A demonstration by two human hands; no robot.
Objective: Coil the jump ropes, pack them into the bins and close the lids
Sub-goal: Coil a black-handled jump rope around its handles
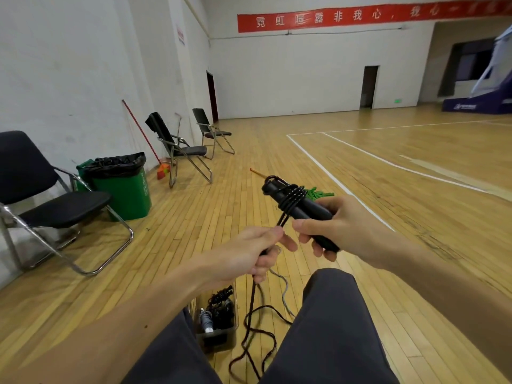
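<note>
The right hand (340,225) has its fingers curled round a pair of black jump rope handles (302,210), held side by side and pointing up and away. Several turns of black cord (292,196) are wound round the upper part of the handles. Just beside it, the left hand (257,250) pinches that cord between thumb and forefinger, the other fingers closed round it below. From that fist the loose cord (256,328) drops to the wooden floor (194,223) and lies in open loops between the person's knees, which are in dark grey trousers (329,314). A thinner grey cord (284,292) lies beside it. A clear plastic bin (221,340) stands on the floor between the legs, lid off, with coiled ropes inside.

On the far wall a red banner (360,16) carries white characters, 霓虹喧嚣非我心; its right part is too blurred to read. The green trash bin (124,192) with a black liner has white writing on its side, too small to make out, as are the white logo on the blue basketball stand base (476,105) and the small notice (180,34) high on the left wall.

Three black folding chairs (55,200) line the left wall. A red-handled broom (144,137) leans there. A green mop (322,194) lies on the floor, partly hidden behind the handles
</note>
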